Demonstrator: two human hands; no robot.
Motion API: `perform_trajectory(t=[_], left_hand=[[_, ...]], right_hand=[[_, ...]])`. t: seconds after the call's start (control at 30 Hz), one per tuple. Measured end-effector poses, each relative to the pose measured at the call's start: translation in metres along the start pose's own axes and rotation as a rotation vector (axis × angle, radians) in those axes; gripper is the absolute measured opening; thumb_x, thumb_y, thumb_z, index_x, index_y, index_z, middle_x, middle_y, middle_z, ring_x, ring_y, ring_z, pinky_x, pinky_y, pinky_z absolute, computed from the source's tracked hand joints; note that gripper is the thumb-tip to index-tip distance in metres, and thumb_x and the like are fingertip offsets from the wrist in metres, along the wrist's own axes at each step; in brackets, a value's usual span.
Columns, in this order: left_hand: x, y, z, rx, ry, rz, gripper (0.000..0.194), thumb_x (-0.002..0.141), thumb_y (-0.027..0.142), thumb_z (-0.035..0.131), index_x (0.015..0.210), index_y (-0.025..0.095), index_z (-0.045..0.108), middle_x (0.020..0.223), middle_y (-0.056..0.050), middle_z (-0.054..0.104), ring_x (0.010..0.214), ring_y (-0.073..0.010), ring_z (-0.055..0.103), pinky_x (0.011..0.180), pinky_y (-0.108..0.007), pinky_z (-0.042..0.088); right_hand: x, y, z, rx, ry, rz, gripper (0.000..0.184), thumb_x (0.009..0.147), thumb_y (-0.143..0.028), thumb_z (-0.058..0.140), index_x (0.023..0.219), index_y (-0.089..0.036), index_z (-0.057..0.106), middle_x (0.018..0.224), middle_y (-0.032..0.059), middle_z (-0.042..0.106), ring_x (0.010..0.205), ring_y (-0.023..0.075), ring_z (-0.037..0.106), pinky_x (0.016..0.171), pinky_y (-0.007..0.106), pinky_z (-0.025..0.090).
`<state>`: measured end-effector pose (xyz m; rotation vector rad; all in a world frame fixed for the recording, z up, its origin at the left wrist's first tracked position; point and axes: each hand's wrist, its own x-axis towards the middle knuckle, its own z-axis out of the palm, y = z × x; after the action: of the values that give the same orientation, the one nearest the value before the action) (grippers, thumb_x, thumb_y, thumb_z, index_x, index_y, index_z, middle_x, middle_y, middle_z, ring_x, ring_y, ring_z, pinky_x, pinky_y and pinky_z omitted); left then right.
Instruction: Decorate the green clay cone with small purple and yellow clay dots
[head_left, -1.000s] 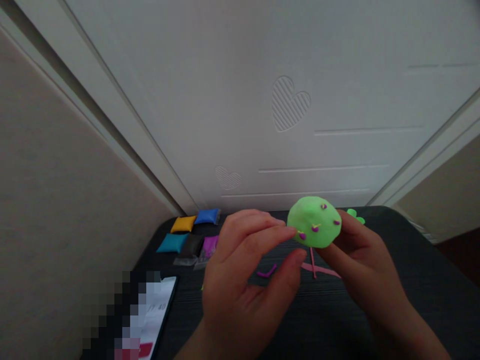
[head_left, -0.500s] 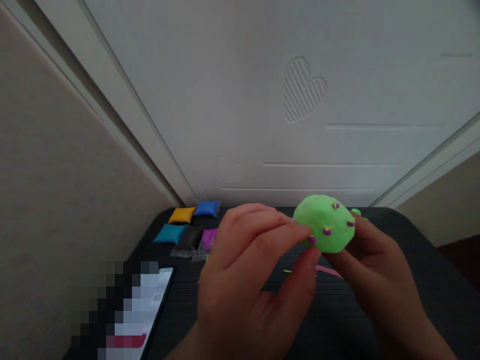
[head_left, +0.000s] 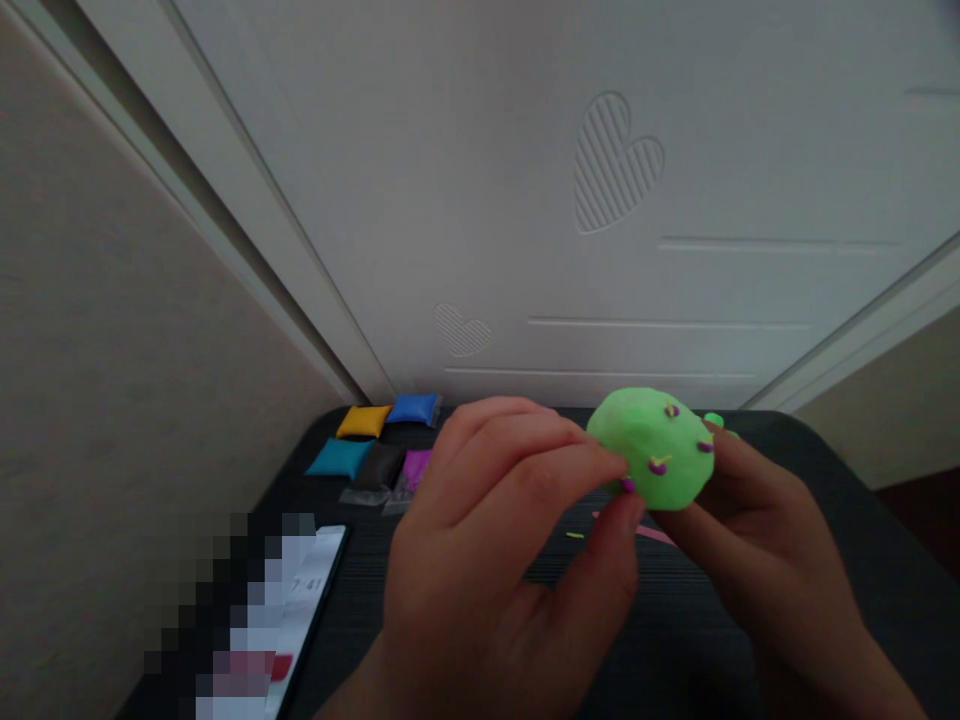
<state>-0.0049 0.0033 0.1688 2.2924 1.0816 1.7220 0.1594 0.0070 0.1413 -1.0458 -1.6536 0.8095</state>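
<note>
A light green lump of modelling clay [head_left: 637, 430] is held above the dark table, with several small purple pieces stuck on it, some bearing thin yellow strips. My right hand [head_left: 765, 530] grips the lump from its right side, with the fingers partly hidden behind it. At the lump's lower left edge, the thumb and index finger of my left hand [head_left: 510, 540] close around one purple clay piece [head_left: 628, 486]. The other left fingers are bent over the lump's left side.
Clay packets in yellow [head_left: 364, 421], blue [head_left: 413, 408], teal [head_left: 340, 457], black [head_left: 380, 466] and purple [head_left: 417, 468] lie at the back left. Nearer stands a phone [head_left: 319, 560]. A pink tool [head_left: 656, 535] and a yellow-green sliver [head_left: 574, 535] lie behind my hands. A white panel [head_left: 480, 200] rises behind the table.
The left thumb and index finger have come together around the purple piece at the lump's edge. In the picture, the lump and right hand have shifted slightly right.
</note>
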Motion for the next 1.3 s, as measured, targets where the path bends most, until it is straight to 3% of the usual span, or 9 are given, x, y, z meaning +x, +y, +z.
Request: perform_trajectory(t=[0.7, 0.87, 1.03, 1.13, 1.3], left_hand=[[-0.001, 0.002, 0.001, 0.022, 0.009, 0.009, 0.021, 0.061, 0.005, 0.066, 0.08, 0.014, 0.063, 0.083, 0.001, 0.064, 0.083, -0.011, 0.057, 0.081, -0.025, 0.048], [-0.005, -0.001, 0.003, -0.087, 0.039, -0.071, 0.036, 0.065, 0.009, 0.064, 0.1, 0.014, 0.056, 0.094, -0.002, 0.06, 0.088, -0.0122, 0.055, 0.082, -0.024, 0.046], [-0.011, -0.004, 0.008, -0.152, -0.055, -0.237, 0.069, 0.063, 0.017, 0.068, 0.125, 0.021, 0.039, 0.12, -0.006, 0.049, 0.102, -0.0198, 0.051, 0.088, -0.034, 0.044], [-0.012, -0.004, 0.01, -0.141, -0.095, -0.215, 0.072, 0.063, 0.018, 0.068, 0.128, 0.025, 0.036, 0.124, -0.006, 0.047, 0.104, -0.0223, 0.05, 0.086, -0.036, 0.045], [-0.011, -0.004, 0.01, -0.134, -0.128, -0.209, 0.068, 0.067, 0.014, 0.065, 0.127, 0.024, 0.035, 0.122, -0.006, 0.049, 0.105, -0.0199, 0.05, 0.087, -0.033, 0.045]], right_hand=[[-0.004, -0.006, 0.004, 0.004, -0.002, -0.025, 0.02, 0.079, -0.019, 0.055, 0.096, -0.03, 0.055, 0.092, -0.0042, 0.059, 0.081, 0.0089, 0.059, 0.072, 0.018, 0.048], [-0.002, -0.004, 0.002, 0.02, 0.0, 0.006, 0.017, 0.08, -0.02, 0.054, 0.095, -0.03, 0.056, 0.088, -0.0049, 0.06, 0.078, 0.0088, 0.058, 0.072, 0.019, 0.046], [-0.002, -0.003, -0.003, 0.023, 0.003, 0.02, 0.025, 0.08, -0.019, 0.056, 0.101, -0.031, 0.055, 0.084, -0.0044, 0.06, 0.074, 0.0094, 0.057, 0.07, 0.021, 0.045], [-0.002, -0.005, -0.003, 0.037, -0.024, 0.015, 0.028, 0.079, -0.02, 0.056, 0.105, -0.031, 0.055, 0.087, -0.0028, 0.06, 0.078, 0.011, 0.057, 0.068, 0.02, 0.046], [-0.002, -0.008, -0.002, 0.016, -0.1, 0.061, 0.012, 0.078, -0.021, 0.057, 0.089, -0.026, 0.056, 0.088, -0.0026, 0.059, 0.078, 0.011, 0.056, 0.066, 0.02, 0.047]])
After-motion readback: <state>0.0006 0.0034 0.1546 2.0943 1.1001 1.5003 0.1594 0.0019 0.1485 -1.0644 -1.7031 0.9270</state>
